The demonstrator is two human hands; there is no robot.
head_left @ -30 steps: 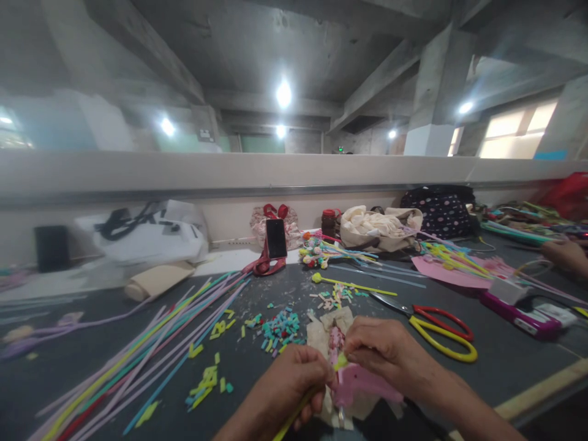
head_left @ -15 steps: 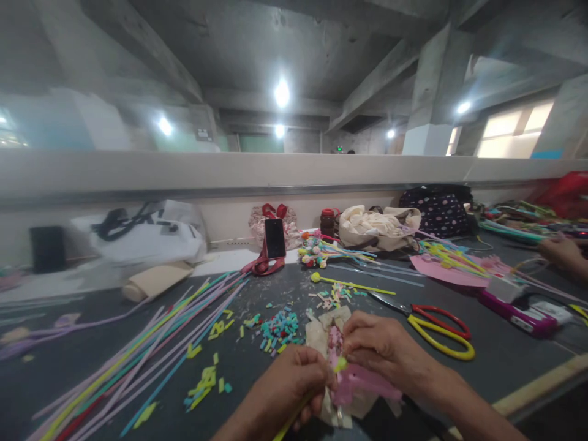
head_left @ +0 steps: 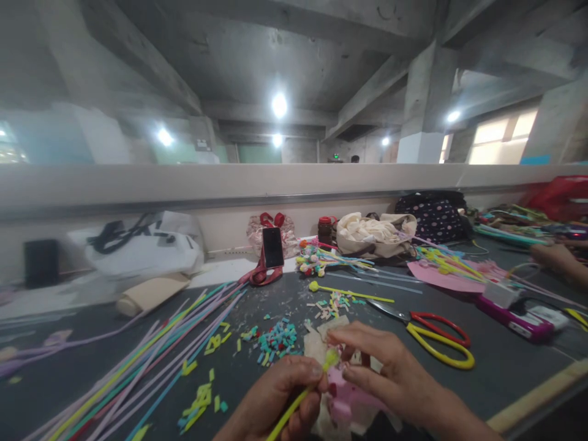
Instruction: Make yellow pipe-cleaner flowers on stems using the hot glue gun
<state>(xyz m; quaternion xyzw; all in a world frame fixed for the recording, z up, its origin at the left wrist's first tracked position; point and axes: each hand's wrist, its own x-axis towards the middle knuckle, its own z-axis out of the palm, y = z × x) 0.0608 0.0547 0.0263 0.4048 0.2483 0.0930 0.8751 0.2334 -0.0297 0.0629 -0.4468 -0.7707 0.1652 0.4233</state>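
Note:
My left hand (head_left: 294, 392) pinches a yellow stem (head_left: 294, 409) just below the small yellow-green bud (head_left: 330, 358) at its tip. My right hand (head_left: 386, 373) is at the bud's right side, thumb and fingers apart; whether a fingertip touches the bud I cannot tell. Beneath both hands lies a pink plastic tool (head_left: 344, 401) on a crumpled beige sheet (head_left: 315, 344); the hands hide part of it, so its kind is unclear. Beyond the hands, a similar yellow stem with a bud (head_left: 353, 293) rests on the dark table.
Scissors (head_left: 427, 331) with red and yellow handles lie at right, near a purple power strip (head_left: 514, 318). Small cut pieces (head_left: 278, 338) form a pile left of the sheet. Long coloured stems (head_left: 151, 355) spread across the left. A phone (head_left: 272, 247) stands behind. Another person's hand (head_left: 555, 260) is far right.
My right hand's fingers have come off the bud and spread apart. My left hand still grips the stem, whose bud now shows more plainly. The view has tilted slightly upward.

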